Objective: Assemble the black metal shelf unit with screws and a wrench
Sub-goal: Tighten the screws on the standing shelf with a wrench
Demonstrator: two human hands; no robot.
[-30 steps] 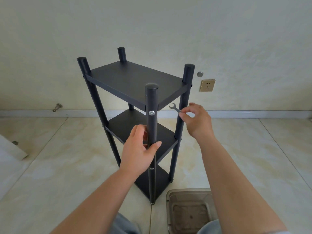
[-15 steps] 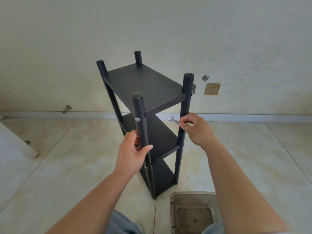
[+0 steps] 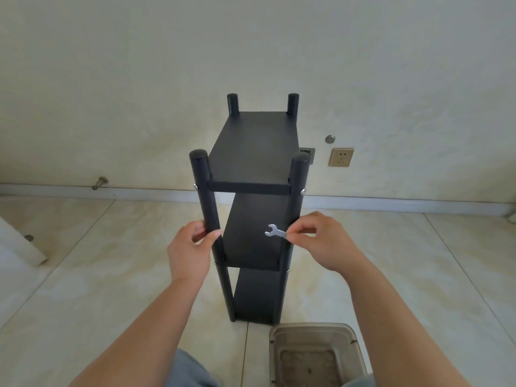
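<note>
The black metal shelf unit [image 3: 255,146] stands upright on the tiled floor with its narrow end toward me, three boards between four round posts. My left hand [image 3: 190,252] grips the near left post [image 3: 208,205] at about the height of the middle board. My right hand [image 3: 321,241] pinches the handle of a small silver wrench [image 3: 275,231], whose open jaw points left, in front of the near right post [image 3: 296,208]. Silver screw heads [image 3: 303,191] show on the outer sides of both near posts at the top board.
A beige plastic bin [image 3: 315,356] stands on the floor just right of the shelf's foot, close to my knees. A wall socket [image 3: 341,157] and a baseboard are behind. A pale board [image 3: 16,244] lies at the far left.
The shelf has been turned from a corner-on angle so that its narrow end faces me. My left hand stayed on the post, and my right hand with the wrench came lower and nearer.
</note>
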